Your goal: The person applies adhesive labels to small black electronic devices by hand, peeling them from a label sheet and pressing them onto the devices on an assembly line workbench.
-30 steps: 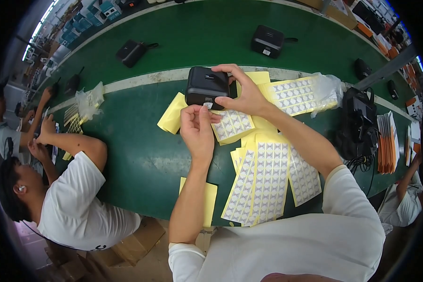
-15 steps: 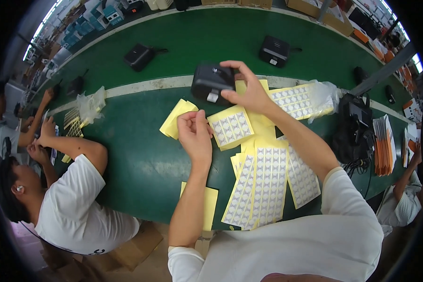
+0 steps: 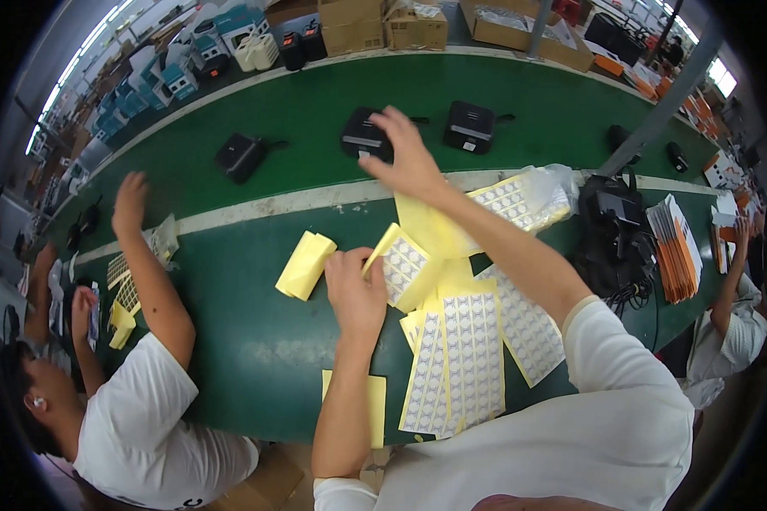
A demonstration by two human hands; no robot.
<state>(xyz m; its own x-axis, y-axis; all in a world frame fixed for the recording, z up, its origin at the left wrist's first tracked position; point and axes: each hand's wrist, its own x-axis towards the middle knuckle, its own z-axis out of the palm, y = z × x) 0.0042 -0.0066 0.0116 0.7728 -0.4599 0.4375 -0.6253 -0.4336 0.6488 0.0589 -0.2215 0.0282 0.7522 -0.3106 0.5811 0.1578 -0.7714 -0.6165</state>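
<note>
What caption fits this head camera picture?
Right hand sets a black device on the green table; left hand holds a sticker sheet.

We stand in a factory assembly line: a long green conveyor belt (image 3: pixel 256 332) carries small black devices (image 3: pixel 241 156), cardboard boxes (image 3: pixel 349 21) line its twelve o'clock edge, and co-workers (image 3: pixel 136 417) sit at nine and three o'clock.

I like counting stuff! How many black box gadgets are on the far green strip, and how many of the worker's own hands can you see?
Black box gadgets on the far strip: 3, at left, under the right hand and to its right
Own hands: 2, left hand and right hand
Total: 5
</note>
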